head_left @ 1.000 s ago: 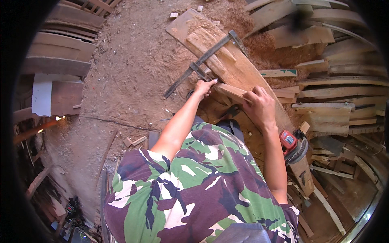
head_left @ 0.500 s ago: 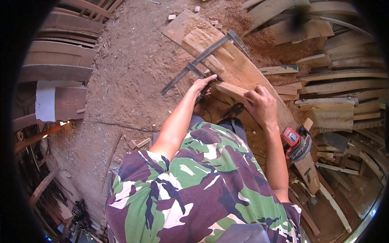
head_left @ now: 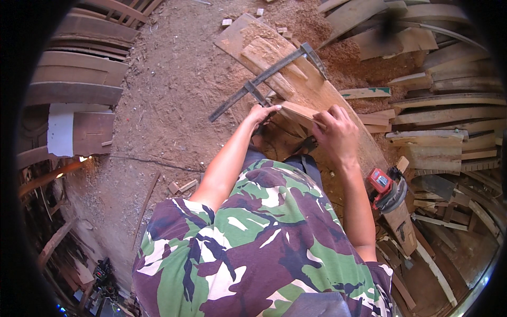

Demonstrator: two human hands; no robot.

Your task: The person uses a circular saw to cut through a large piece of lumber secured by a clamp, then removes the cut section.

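A short, straight piece of wood (head_left: 299, 110) lies between my two hands, at the near edge of a long plank (head_left: 332, 100). My left hand (head_left: 260, 113) is at its left end, thumb laid along it; the other fingers are mostly hidden beneath. At the right end my right hand (head_left: 338, 128) grips the piece with bent fingers. Just beyond my left hand, a dark metal bar clamp (head_left: 274, 69) crosses the plank and a thinner board (head_left: 266, 58) lying on it.
A red power tool (head_left: 381, 182) rests toward the plank's right end. Stacked boards (head_left: 449, 113) fill the right side, and wooden panels (head_left: 79, 68) line the left. Sawdust and shavings cover the ground (head_left: 179, 95), with small wood offcuts (head_left: 227, 22) beyond the plank's far end.
My left hand has drawn slightly back toward me, its thumb lower at the wood's left end. The right hand has shifted its fingers a little. The whole view has moved slightly.
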